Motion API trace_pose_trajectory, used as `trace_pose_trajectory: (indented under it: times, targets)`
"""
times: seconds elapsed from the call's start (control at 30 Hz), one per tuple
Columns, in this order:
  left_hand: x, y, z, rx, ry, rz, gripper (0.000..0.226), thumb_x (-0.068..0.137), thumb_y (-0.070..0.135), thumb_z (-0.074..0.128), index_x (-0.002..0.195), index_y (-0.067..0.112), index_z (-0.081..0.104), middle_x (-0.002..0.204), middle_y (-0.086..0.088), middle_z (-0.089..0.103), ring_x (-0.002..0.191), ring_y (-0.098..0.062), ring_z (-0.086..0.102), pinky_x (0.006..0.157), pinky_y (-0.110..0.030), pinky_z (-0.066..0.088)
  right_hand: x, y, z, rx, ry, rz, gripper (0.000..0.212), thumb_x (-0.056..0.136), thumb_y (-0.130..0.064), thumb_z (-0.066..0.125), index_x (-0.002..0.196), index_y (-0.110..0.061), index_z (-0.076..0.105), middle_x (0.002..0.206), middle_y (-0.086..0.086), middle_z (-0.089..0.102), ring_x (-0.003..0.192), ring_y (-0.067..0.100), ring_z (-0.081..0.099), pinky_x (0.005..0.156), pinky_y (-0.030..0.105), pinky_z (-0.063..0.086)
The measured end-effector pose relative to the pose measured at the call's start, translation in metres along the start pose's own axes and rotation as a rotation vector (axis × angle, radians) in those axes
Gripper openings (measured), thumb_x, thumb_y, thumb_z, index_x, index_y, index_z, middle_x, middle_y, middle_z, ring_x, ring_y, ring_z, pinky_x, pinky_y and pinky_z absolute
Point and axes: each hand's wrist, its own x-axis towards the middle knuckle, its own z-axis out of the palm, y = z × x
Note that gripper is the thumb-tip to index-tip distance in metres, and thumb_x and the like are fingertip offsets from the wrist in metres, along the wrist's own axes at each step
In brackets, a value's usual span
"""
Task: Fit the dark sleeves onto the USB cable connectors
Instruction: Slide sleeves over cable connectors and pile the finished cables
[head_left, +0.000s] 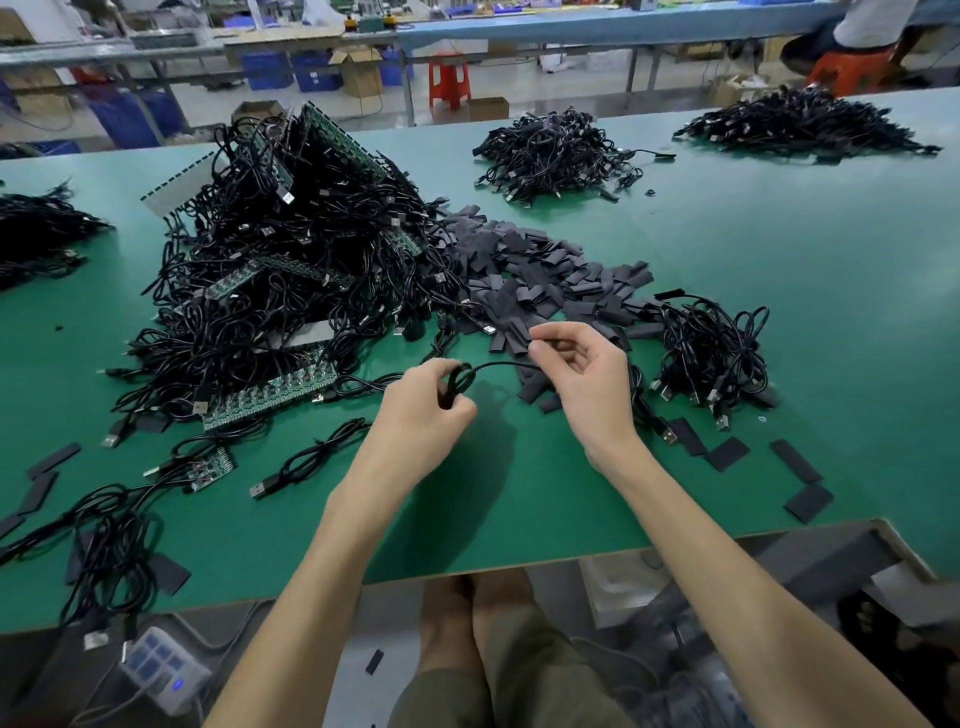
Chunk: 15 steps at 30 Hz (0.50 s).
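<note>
Cable (498, 365) in hand — a thin black USB lead stretched just above the green table (779, 312) between both hands. Left hand (423, 410) is closed around its coiled loops; right hand (582, 374) pinches the far end with thumb and forefinger, other fingers loosely spread. Whether a sleeve already sits there is hard to tell. Next move, probably — take one from the sleeve pile (524, 275) just beyond and slide it on squarely.
</note>
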Motion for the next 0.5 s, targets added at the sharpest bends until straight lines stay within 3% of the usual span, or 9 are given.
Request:
trace_pose_trajectory:
  times: [0.1,0.17,0.23,0.33,0.5]
  targets:
    - [-0.001,-0.007,0.000,0.156,0.018,0.125,0.049,0.094,0.009,0.065,0.141,0.012,0.056,0.118,0.001,0.048,0.103,-0.014,0.051,0.087,-0.009,0.032,-0.001,-0.002,0.000,-0.013,-0.047,0.013,0.016,0.090,-0.008,0.076,0.096,-0.023,0.074,0.091,0.005,0.074,0.080,0.010,0.065,0.072,0.027,0.056]
    - [-0.003,-0.006,0.004,0.193,0.006,0.200,0.059,0.092,0.015,0.072,0.147,0.010,0.050,0.131,-0.002,0.045,0.121,-0.016,0.048,0.104,-0.017,0.033,-0.002,-0.003,0.000,-0.023,-0.089,0.041,0.015,0.089,-0.008,0.077,0.097,-0.020,0.073,0.086,0.003,0.071,0.074,0.006,0.062,0.061,0.024,0.053]
    - [-0.003,-0.002,0.011,0.198,0.009,0.287,0.061,0.092,0.018,0.075,0.148,0.009,0.050,0.137,-0.004,0.046,0.130,-0.017,0.046,0.114,-0.025,0.033,-0.002,-0.003,0.001,-0.048,-0.147,0.034,0.017,0.086,-0.005,0.079,0.098,-0.017,0.073,0.084,-0.003,0.070,0.075,0.006,0.060,0.065,0.021,0.052]
    - [0.000,0.002,0.024,0.207,-0.009,0.349,0.047,0.096,0.014,0.069,0.141,0.012,0.055,0.130,-0.003,0.054,0.125,-0.021,0.051,0.110,-0.035,0.039,-0.003,-0.003,0.002,-0.047,-0.209,0.041,0.021,0.084,-0.002,0.080,0.098,-0.016,0.072,0.087,0.001,0.071,0.079,0.010,0.061,0.077,0.026,0.055]
    - [0.002,-0.007,0.031,0.214,0.173,0.288,0.018,0.105,0.018,0.056,0.114,0.011,0.070,0.095,-0.006,0.056,0.091,-0.029,0.057,0.079,-0.049,0.049,-0.002,-0.002,0.003,0.009,-0.207,0.084,0.027,0.079,-0.005,0.085,0.101,-0.013,0.071,0.089,0.003,0.072,0.079,0.008,0.065,0.077,0.024,0.056]
